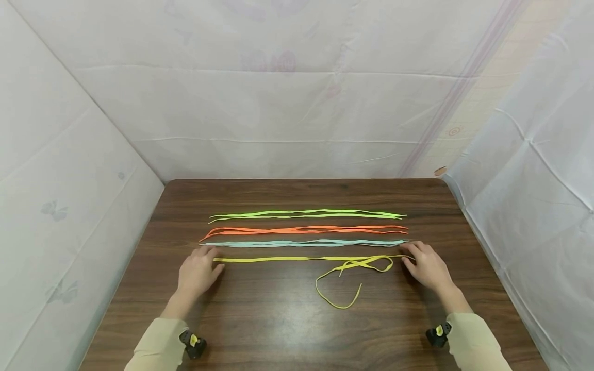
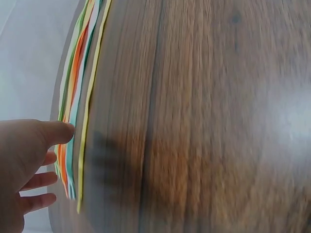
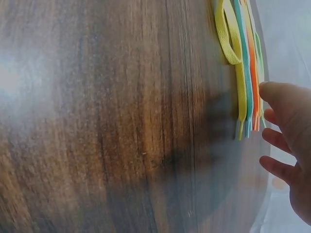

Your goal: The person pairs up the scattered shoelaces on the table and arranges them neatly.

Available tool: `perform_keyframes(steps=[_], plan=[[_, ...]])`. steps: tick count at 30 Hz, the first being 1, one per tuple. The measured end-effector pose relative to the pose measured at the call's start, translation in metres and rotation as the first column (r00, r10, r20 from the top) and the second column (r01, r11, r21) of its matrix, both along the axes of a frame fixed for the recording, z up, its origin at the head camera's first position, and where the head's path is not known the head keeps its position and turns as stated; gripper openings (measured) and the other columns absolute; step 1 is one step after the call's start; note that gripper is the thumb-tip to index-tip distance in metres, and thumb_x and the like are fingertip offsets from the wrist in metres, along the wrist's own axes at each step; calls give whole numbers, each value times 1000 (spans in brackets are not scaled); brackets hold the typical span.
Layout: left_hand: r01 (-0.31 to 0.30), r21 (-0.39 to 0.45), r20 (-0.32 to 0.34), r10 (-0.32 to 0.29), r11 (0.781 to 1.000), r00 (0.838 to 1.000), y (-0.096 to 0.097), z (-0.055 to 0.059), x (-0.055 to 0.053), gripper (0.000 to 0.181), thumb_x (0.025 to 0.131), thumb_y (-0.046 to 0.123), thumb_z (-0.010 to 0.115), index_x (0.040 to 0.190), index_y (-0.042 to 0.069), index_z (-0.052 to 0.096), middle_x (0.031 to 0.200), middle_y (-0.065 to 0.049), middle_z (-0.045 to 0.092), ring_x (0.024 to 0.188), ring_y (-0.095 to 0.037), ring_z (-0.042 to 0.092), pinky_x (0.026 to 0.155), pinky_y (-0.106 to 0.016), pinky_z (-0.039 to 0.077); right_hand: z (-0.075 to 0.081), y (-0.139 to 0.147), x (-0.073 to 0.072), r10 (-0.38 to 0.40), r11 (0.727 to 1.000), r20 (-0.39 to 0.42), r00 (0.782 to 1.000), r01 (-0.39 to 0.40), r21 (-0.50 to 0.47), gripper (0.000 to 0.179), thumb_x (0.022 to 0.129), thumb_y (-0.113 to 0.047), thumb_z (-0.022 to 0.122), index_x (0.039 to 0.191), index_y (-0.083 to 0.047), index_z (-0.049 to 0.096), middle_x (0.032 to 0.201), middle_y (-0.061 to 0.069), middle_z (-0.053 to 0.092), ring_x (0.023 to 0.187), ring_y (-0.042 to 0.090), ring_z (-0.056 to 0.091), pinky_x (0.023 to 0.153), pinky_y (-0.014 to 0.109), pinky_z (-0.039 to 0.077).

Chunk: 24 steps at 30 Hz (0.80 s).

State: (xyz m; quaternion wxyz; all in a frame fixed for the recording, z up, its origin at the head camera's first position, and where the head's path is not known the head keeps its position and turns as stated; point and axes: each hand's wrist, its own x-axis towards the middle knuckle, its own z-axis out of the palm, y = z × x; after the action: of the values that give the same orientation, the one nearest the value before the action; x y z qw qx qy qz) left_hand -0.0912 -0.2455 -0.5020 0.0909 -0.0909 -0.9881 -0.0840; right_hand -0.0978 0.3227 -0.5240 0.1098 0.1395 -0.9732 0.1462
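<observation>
Flat shoelaces lie in rows across the table. A yellow shoelace [image 1: 274,259] is nearest, stretched out on the left, with loops and a loose curved tail [image 1: 341,307] toward the right. Behind it run light blue shoelaces [image 1: 264,244], then orange shoelaces [image 1: 260,231] and lime green shoelaces [image 1: 301,211]. My left hand [image 1: 197,270] is by the left ends of the yellow and blue laces, fingers apart and gripping nothing. At the right ends, my right hand [image 1: 429,265] hovers with spread fingers. In the right wrist view, the yellow lace's tip [image 3: 241,128] shows free of the fingers.
The dark wooden table [image 1: 260,335] has white sheeting [image 1: 278,113] behind it and along both sides. A black wrist device [image 1: 192,344] is on the left wrist, and another black device [image 1: 438,335] on the right.
</observation>
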Motion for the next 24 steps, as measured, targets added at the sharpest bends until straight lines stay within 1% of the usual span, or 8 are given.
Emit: perform_keyframes(steps=[7,13,17,21,24], plan=[[103,-3,-32,-103,995,994,27,4,-4,40,71,22,79,104,5,66,114,-15,60,106,-35,55,86,-51,44,3,-4,1,46,999,-62,997,-46,12,37,75,-14,73,110,-7,63,106,18,59,93,38,57,70,53,47],[192,-21,-63,-193,981,979,51,3,-6,43,69,25,80,105,7,66,117,-15,59,107,-33,55,85,-48,46,4,-10,2,65,998,-65,996,-64,18,38,74,-15,74,110,-8,63,105,16,59,92,37,57,66,53,47],[266,-21,-74,-267,964,961,69,2,-6,44,69,26,80,106,8,65,117,-14,59,106,-32,56,86,-47,47,4,-14,2,75,997,-67,995,-74,18,39,74,-17,74,110,-8,63,103,14,59,91,36,57,64,52,47],[347,-13,-70,-347,938,935,87,1,-6,48,69,25,80,111,8,63,118,-13,59,107,-30,56,89,-45,45,2,-17,2,87,996,-75,993,-85,23,40,73,-17,75,110,-8,63,101,12,60,89,34,58,63,50,47],[390,-23,-59,-391,920,918,99,0,-5,50,70,26,79,114,7,62,120,-13,57,109,-29,55,91,-45,44,0,-20,3,109,994,-86,990,-107,29,41,73,-17,75,110,-8,63,102,11,60,90,34,58,63,49,48]])
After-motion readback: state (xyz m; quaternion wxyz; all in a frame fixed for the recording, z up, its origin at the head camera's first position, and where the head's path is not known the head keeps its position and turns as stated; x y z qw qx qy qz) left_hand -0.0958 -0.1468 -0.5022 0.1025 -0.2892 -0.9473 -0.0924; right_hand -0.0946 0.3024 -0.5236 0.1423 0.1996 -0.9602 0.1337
